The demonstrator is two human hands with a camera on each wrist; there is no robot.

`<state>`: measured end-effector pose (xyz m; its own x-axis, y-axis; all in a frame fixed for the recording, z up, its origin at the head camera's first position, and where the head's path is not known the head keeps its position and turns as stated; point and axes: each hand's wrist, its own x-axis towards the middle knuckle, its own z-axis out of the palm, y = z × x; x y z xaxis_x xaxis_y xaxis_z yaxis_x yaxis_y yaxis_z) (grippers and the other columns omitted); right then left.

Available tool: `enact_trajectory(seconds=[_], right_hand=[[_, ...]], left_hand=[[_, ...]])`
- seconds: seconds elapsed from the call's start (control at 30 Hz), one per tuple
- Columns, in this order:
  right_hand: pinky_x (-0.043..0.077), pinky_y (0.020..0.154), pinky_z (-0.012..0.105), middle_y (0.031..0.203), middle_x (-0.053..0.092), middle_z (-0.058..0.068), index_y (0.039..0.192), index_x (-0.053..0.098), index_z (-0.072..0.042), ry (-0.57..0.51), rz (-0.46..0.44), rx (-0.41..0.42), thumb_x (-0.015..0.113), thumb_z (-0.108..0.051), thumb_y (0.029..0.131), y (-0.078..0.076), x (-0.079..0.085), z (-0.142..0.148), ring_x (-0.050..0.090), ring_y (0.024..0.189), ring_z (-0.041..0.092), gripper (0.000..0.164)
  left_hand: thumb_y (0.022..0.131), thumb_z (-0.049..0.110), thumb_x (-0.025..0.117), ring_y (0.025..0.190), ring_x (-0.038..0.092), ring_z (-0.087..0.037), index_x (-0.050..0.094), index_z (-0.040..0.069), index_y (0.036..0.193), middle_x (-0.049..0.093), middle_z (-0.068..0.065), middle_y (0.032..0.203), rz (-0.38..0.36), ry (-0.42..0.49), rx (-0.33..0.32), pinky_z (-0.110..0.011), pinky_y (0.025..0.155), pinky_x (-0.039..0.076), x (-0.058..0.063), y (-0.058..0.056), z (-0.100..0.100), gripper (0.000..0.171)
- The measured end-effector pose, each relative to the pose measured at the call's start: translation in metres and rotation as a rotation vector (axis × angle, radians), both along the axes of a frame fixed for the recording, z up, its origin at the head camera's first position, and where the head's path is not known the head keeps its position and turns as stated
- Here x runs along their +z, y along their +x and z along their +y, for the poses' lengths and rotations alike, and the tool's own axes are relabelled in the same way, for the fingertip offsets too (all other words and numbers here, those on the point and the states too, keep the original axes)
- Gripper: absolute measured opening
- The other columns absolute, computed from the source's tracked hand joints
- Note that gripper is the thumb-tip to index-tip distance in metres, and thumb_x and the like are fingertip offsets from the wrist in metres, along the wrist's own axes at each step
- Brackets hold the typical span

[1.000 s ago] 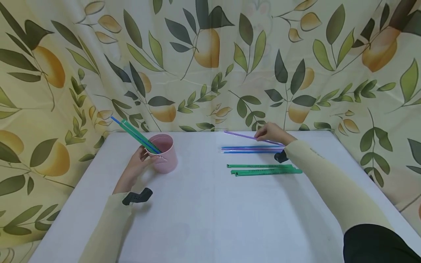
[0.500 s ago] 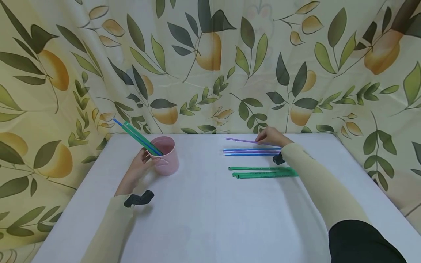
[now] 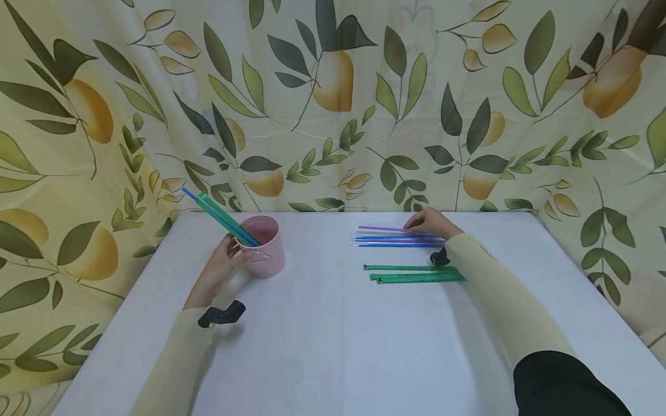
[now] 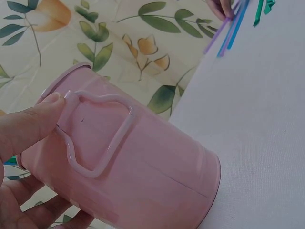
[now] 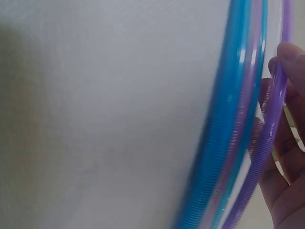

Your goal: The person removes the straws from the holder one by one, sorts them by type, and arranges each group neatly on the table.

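My left hand (image 3: 215, 266) grips a pink bucket (image 3: 267, 263) near its rim; in the left wrist view the thumb lies beside the wire side handle (image 4: 114, 136), fingers on the opposite side. Green sticks (image 3: 221, 216) and a blue straw (image 3: 189, 193) lean out of the bucket to the left. At the far side of the table my right hand (image 3: 433, 222) pinches a purple straw (image 5: 274, 114) between thumb and finger. The straw lies alongside a row of blue straws (image 3: 390, 245) and a paler purple straw (image 5: 245, 105), ridged partway along.
Nearer me than the blue straws, several green sticks (image 3: 411, 278) with dark marks lie side by side. Under everything is the white tabletop (image 3: 312, 346). A fruit-and-leaf patterned curtain (image 3: 333, 138) hangs behind the table's far edge and along the left.
My right hand has come down and slightly nearer me, lowering the purple straw to beside the blue straws. My left hand keeps its grip on the bucket. The head view has shifted slightly.
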<state>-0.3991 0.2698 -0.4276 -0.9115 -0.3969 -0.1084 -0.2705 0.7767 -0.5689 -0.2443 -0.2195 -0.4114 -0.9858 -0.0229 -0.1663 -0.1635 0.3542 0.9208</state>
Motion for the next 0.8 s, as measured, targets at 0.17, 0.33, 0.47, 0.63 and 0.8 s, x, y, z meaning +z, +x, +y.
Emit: enact_trajectory(seconds=[0.17,0.33,0.47,0.63,0.8], right_hand=[[0.043,0.101,0.051,0.108,0.07,0.016,0.102,0.072,-0.004,-0.032,-0.045,-0.048,0.068,-0.011,0.085,0.0012,-0.0025,0.0025,0.059,0.107,0.034,0.019],[0.041,0.103,0.054,0.107,0.07,0.016,0.101,0.072,-0.003,-0.041,-0.068,-0.043,0.068,-0.011,0.085,-0.0006,-0.0027,0.0019,0.059,0.108,0.035,0.019],[0.046,0.101,0.05,0.103,0.071,0.015,0.101,0.073,-0.004,-0.029,-0.071,-0.027,0.069,-0.011,0.084,-0.0046,-0.0047,0.003,0.064,0.101,0.03,0.019],[0.047,0.099,0.048,0.104,0.071,0.015,0.103,0.072,-0.003,-0.026,-0.07,-0.022,0.069,-0.01,0.083,-0.0048,-0.0052,0.0033,0.064,0.099,0.028,0.021],[0.05,0.095,0.044,0.101,0.072,0.014,0.104,0.071,-0.002,-0.053,-0.055,-0.013,0.071,-0.009,0.082,-0.0029,-0.0057,0.0047,0.066,0.091,0.02,0.023]], left_hand=[[0.089,0.032,0.063,0.146,0.015,-0.033,0.007,0.019,0.152,0.013,-0.014,0.158,-0.006,-0.003,0.006,-0.054,0.117,0.02,0.0005,-0.0004,-0.0001,0.085],[0.089,0.032,0.063,0.146,0.014,-0.033,0.007,0.018,0.152,0.012,-0.014,0.158,-0.016,-0.005,0.013,-0.054,0.117,0.019,0.0021,-0.0002,0.0008,0.086],[0.089,0.032,0.063,0.146,0.015,-0.033,0.007,0.019,0.152,0.013,-0.014,0.158,-0.013,-0.002,0.014,-0.054,0.117,0.02,0.0034,0.0004,0.0017,0.085],[0.09,0.031,0.063,0.146,0.016,-0.033,0.007,0.019,0.152,0.014,-0.014,0.158,-0.007,0.002,0.009,-0.054,0.116,0.021,0.0034,0.0008,0.0019,0.084],[0.09,0.03,0.063,0.146,0.016,-0.033,0.008,0.019,0.152,0.014,-0.014,0.158,-0.002,0.002,0.011,-0.054,0.116,0.021,0.0014,0.0005,0.0017,0.084]])
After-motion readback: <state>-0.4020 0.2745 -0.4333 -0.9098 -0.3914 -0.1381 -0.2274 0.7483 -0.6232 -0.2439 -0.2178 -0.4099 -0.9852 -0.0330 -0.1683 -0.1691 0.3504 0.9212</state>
